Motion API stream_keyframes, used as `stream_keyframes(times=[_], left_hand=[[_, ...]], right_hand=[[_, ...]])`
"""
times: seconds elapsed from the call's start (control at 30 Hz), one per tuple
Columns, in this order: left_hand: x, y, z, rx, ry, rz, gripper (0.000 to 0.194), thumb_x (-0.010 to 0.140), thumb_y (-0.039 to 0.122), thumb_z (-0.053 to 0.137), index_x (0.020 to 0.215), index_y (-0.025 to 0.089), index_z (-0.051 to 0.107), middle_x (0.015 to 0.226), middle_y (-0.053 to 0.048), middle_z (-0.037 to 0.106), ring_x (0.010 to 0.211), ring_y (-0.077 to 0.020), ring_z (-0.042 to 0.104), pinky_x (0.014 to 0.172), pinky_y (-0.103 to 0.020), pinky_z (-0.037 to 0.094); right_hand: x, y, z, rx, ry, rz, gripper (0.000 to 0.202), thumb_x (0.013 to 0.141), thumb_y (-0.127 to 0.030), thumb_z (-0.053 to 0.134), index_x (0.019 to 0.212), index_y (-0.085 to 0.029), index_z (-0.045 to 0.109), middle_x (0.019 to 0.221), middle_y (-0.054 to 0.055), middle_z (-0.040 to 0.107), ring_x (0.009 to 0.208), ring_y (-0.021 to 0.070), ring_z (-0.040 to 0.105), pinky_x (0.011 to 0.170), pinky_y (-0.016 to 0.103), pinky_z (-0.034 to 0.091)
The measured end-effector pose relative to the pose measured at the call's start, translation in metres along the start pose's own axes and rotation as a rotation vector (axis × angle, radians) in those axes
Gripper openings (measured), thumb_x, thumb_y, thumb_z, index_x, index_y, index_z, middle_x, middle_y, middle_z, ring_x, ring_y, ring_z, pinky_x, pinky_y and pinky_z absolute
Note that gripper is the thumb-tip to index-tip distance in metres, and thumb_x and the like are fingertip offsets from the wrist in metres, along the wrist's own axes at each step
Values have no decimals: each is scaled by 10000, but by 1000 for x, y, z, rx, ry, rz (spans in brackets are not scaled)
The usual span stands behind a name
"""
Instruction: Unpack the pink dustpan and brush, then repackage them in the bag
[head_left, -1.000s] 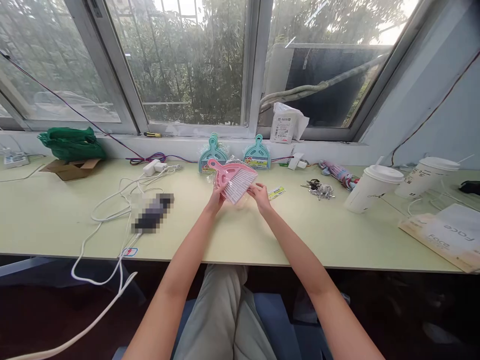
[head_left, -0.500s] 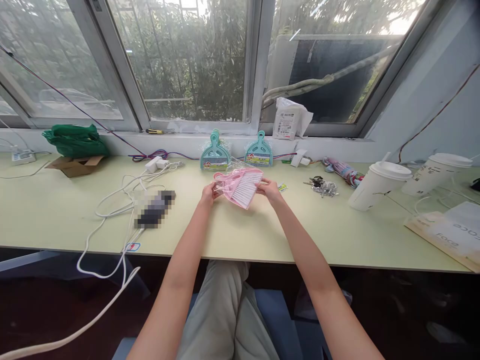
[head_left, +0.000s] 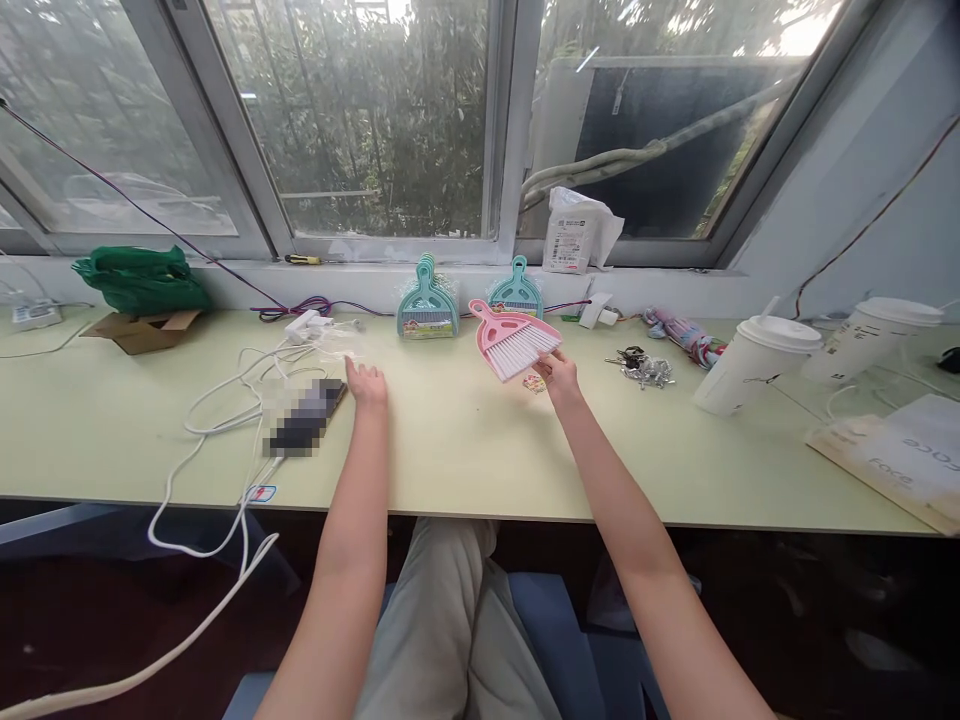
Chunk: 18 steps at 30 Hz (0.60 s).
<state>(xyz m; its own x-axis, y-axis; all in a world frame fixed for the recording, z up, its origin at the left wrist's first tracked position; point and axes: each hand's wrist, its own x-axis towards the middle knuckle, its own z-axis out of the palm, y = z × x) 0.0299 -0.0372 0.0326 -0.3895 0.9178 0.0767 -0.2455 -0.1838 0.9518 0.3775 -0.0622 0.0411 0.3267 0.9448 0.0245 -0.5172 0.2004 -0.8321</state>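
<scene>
The pink dustpan (head_left: 489,328) and its white-bristled brush (head_left: 521,347) are nested together, tilted over the middle of the table with the handle to the upper left. My right hand (head_left: 559,374) pinches the set at its right edge. A small colourful label (head_left: 534,383) is just below the set. My left hand (head_left: 366,383) is by the cables, its index finger stretched out, with clear plastic wrap (head_left: 341,345) just past the fingertips. Teal dustpan sets in clear wrap stand at the back, several on the left (head_left: 427,305) and another on the right (head_left: 517,290).
White cables (head_left: 202,430) and a dark phone-like object (head_left: 304,420) lie on the left, before a cardboard box (head_left: 142,332) with a green bag (head_left: 142,280). Keys (head_left: 645,368), a folded umbrella (head_left: 682,338), white cups (head_left: 757,370) and a paper bag (head_left: 892,455) are on the right.
My left hand has let go of the pink set and moved left to the cables. The clear wrap has come off the set and lies there. The set is turned flatter in my right hand.
</scene>
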Motion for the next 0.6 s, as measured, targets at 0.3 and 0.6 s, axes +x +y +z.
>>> stream_keyframes(times=[0.3, 0.6], left_hand=[[-31, -16, 58, -54, -506, -326, 618, 923, 547, 362, 1398, 152, 373, 1298, -169, 558, 1036, -209, 629, 861, -344, 518], [-76, -24, 100, 376, -264, 320, 447, 936, 454, 380, 1225, 171, 573, 1158, -96, 661, 1033, -191, 614, 887, -298, 454]], right_hand=[[-11, 32, 23, -98, -143, 97, 277, 703, -96, 692, 939, -180, 575, 851, 20, 698, 764, 142, 688, 760, 276, 596], [-41, 37, 41, -1069, -92, -787, 346, 933, -258, 374, 1256, -195, 480, 1283, 140, 529, 1208, 251, 475, 1019, 473, 375]])
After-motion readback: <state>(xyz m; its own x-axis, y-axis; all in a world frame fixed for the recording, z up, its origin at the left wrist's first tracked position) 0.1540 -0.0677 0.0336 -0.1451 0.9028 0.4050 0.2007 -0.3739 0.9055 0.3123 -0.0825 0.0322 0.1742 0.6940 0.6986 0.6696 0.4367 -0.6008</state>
